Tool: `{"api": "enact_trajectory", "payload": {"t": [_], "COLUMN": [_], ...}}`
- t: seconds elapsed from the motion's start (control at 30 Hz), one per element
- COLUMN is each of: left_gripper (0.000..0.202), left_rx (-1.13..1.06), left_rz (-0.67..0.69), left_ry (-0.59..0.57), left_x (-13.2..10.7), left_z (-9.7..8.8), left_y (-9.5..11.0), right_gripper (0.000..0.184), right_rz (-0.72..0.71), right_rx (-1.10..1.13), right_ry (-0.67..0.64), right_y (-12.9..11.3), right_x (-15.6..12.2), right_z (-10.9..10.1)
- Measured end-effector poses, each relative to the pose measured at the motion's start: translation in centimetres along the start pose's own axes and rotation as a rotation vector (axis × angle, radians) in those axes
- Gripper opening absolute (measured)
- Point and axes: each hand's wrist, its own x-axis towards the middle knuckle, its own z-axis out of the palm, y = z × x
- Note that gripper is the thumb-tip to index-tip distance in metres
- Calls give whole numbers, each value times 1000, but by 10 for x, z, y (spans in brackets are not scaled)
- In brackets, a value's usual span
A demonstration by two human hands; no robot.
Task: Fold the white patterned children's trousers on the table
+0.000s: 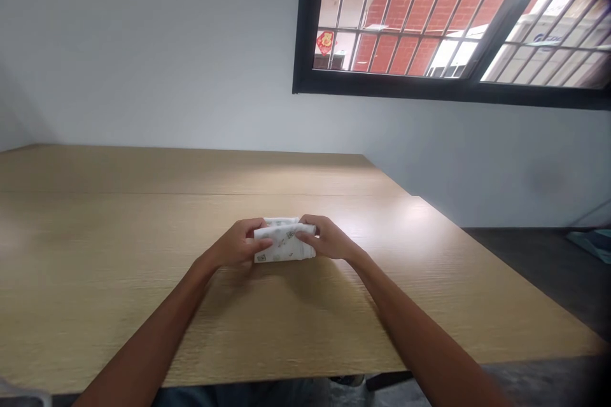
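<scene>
A small folded white cloth [284,243] with a faint printed pattern lies on the wooden table [143,267], near its middle. My left hand [238,245] grips the cloth's left end, thumb on top and fingers curled round it. My right hand [327,238] grips the right end in the same way. Both forearms reach in from the near edge of the table.
The table runs to a white wall at the back and ends in a right edge [501,254] over dark floor. A barred window [449,19] sits high on the right. Something bluish [594,241] lies on the floor at far right.
</scene>
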Motion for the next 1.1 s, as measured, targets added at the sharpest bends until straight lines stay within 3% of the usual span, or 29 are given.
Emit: {"api": "enact_trajectory", "payload": {"t": [0.2, 0.5, 0.57, 0.67, 0.83, 0.97, 1.03, 1.1], "left_gripper": [38, 27, 21, 13, 28, 38, 41, 43], "left_rx": [156, -56, 31, 333, 670, 804, 832, 866], "left_rz": [-51, -171, -204, -186, -190, -72, 36, 89], "left_ry": [178, 322, 381, 438, 407, 434, 468, 452], "left_x": [10, 23, 23, 22, 19, 17, 17, 16], "left_z": [7, 15, 17, 18, 22, 28, 34, 43], "left_y": [-15, -44, -43, -36, -29, -17, -9, -4], "right_gripper": [36, 25, 23, 26, 32, 25, 27, 32], "right_rz": [69, 235, 272, 268, 306, 249, 154, 34], "right_rx": [17, -105, -139, -218, -322, -321, -347, -399], "right_ry": [120, 216, 219, 182, 173, 339, 456, 485], "right_y": [15, 16, 14, 13, 15, 8, -3, -15], "right_x": [8, 22, 23, 24, 24, 22, 19, 16], "right_z": [13, 22, 24, 27, 29, 32, 37, 45]}}
